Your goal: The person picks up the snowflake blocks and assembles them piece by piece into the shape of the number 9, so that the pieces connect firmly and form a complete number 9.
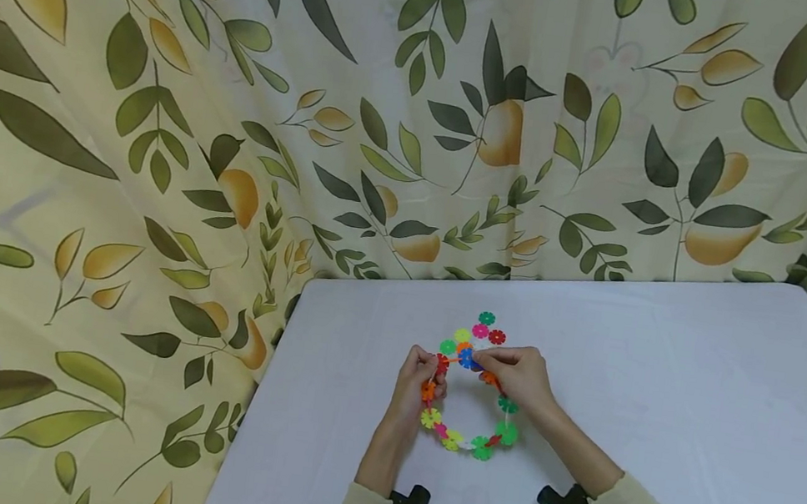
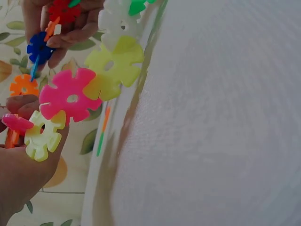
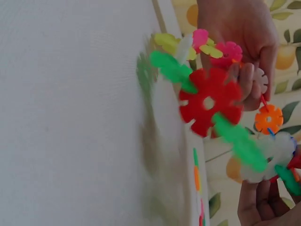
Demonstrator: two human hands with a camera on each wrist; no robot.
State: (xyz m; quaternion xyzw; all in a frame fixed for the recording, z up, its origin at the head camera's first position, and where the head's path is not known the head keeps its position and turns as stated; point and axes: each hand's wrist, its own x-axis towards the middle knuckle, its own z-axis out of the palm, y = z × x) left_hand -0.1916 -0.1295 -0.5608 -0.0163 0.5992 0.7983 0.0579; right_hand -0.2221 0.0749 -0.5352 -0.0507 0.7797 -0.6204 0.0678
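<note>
A ring of interlocked plastic flower discs point(image 1: 481, 447), in several colors, hangs between both hands over the white table. At its left side my left hand point(image 1: 413, 383) grips it, thumb and fingers around the discs by a red disc point(image 1: 442, 363). My right hand point(image 1: 520, 376) pinches the far side beside a blue disc point(image 1: 467, 358). In the left wrist view, a pink disc point(image 2: 70, 95) and a pale yellow disc point(image 2: 44, 135) stand close to the left fingers. The right wrist view has a large red disc point(image 3: 209, 102) slotted between two green ones. My right fingertips partly hide the discs they hold.
Loose discs lie on the white table point(image 1: 647, 358) beyond the ring, among them a green disc point(image 1: 487, 318), a pink disc point(image 1: 480, 330) and a red disc point(image 1: 496, 337). A leaf-patterned curtain point(image 1: 420, 119) hangs behind the table and along its left side.
</note>
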